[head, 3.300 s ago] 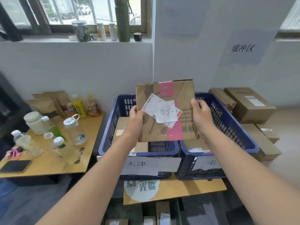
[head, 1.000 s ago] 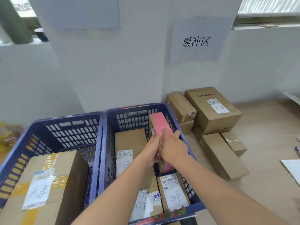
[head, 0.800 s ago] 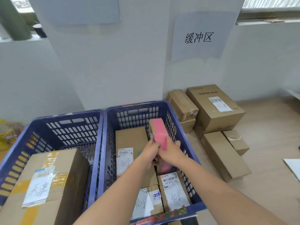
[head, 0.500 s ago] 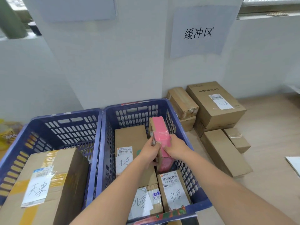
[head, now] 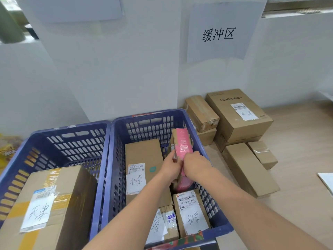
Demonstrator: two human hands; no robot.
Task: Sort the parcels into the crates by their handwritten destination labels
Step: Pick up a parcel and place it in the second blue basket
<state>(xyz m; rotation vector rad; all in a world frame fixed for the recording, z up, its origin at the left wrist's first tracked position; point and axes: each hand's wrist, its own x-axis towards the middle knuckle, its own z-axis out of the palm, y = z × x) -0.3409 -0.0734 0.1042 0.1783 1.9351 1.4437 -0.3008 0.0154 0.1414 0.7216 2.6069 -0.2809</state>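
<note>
A flat cardboard parcel with pink tape (head: 182, 143) stands on edge inside the right blue crate (head: 195, 139), against its right wall. My left hand (head: 172, 167) and my right hand (head: 195, 166) both grip its near end. Beside it in that crate lie a tall parcel (head: 144, 156) and two smaller parcels (head: 191, 212), each with a handwritten 北京 label. The left blue crate (head: 72, 139) holds a large box (head: 45, 208) labelled 天津.
Several cardboard boxes are stacked on the floor right of the crates, among them a SUPOR box (head: 237, 114) with a 天津 label and a long box (head: 248, 168). A sign reading 缓冲区 (head: 219, 34) hangs on the wall. White paper (head: 327, 181) lies at far right.
I carried the pink-taped parcel from chest height into the right crate and turned it on edge. Over the last second both hands slid it slightly deeper along the right wall.
</note>
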